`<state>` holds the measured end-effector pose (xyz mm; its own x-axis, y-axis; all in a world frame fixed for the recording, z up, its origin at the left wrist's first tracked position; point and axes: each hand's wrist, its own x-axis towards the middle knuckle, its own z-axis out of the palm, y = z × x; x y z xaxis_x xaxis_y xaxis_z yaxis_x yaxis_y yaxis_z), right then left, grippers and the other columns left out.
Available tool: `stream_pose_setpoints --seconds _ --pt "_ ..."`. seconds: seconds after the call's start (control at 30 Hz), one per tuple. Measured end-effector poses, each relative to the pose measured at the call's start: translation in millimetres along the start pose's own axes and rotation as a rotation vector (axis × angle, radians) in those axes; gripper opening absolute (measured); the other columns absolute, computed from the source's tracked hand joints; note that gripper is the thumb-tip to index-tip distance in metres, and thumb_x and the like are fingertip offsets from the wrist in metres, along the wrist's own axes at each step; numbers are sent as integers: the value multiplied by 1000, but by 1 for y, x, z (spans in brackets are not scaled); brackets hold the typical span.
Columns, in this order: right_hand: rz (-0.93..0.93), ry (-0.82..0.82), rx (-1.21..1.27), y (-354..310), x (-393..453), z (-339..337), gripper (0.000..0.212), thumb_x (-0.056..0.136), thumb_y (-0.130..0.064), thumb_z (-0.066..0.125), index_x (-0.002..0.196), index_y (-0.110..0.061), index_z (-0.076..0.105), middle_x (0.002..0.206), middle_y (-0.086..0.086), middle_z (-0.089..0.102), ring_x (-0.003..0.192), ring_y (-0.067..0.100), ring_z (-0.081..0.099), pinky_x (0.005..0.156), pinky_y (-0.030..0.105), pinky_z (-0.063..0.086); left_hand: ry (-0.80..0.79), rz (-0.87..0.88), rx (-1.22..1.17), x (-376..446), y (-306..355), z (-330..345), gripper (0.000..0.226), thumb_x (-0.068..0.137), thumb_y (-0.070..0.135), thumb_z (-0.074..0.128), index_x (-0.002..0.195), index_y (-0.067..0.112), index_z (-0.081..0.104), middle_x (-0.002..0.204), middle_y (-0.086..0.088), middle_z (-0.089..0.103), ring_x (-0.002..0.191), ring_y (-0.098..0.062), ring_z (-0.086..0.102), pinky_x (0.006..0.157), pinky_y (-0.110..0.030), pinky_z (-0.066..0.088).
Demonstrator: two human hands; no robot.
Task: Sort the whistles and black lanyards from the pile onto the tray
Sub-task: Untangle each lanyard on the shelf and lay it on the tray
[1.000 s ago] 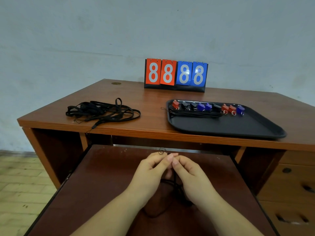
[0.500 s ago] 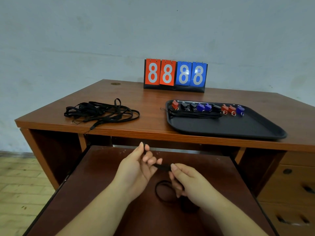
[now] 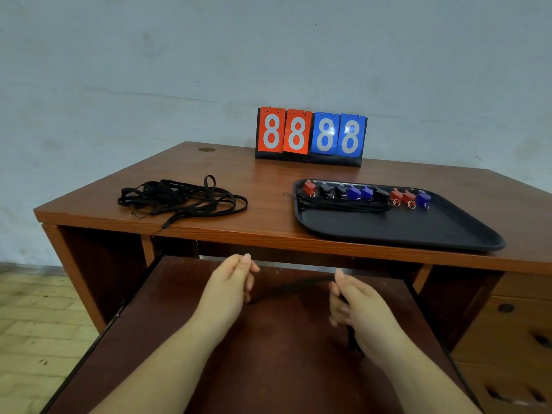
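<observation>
The wooden desk [image 3: 268, 180] carries a lanyard pile [image 3: 182, 198], a black tray [image 3: 397, 231] and a scoreboard [image 3: 310, 135].

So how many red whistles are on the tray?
3. One red whistle sits at the left end of the row along the tray's far edge, and two more lie side by side near the right end. The lanyards could hide others.

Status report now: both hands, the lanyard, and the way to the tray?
Left hand and right hand pinch one black lanyard, stretched between them. Tray front half bare. Nothing blocks the way.
</observation>
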<state>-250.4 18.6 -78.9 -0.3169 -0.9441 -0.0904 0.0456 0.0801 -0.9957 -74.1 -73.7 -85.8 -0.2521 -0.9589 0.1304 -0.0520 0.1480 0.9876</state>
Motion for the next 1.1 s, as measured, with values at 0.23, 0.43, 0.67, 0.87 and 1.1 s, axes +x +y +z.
stream_pose_setpoints --seconds 0.23,0.43,0.67,0.87,1.1 --pt "-321 -56 -617 5 -14 23 35 98 -33 42 64 -26 49 57 -18 55 56 0 48 57 15 36 -257 127 165 -28 4 29 26 99 24 36 87 13 57 61 -1 59 53 -11 54 63 -27 50" --pt "-372 -99 -718 6 -18 28 32 97 -38 42 66 -32 49 61 -10 54 62 0 52 60 17 40 -340 104 149 -28 -1 30 27 99 21 38 77 17 52 60 8 56 54 -5 52 55 -22 45" --pt "-360 -97 -719 11 -12 21 36 96 -41 42 63 -29 49 59 -9 52 59 0 49 59 19 38 -240 156 331 -21 -4 23 27 98 30 39 77 20 54 70 4 56 70 -15 55 69 -35 47" --pt "-293 57 -581 5 -4 1 40 94 -44 42 62 -21 51 54 -7 49 54 6 46 59 26 40 74 63 295 2 -9 -3 31 99 31 36 76 19 53 69 -5 55 65 -23 55 66 -41 48" --pt "-279 103 -613 7 -2 -2 40 96 -42 42 61 -23 49 54 -7 47 54 5 46 58 23 39 79 194 379 -12 2 2 27 99 30 36 88 26 60 60 8 53 61 -7 54 60 -23 42"
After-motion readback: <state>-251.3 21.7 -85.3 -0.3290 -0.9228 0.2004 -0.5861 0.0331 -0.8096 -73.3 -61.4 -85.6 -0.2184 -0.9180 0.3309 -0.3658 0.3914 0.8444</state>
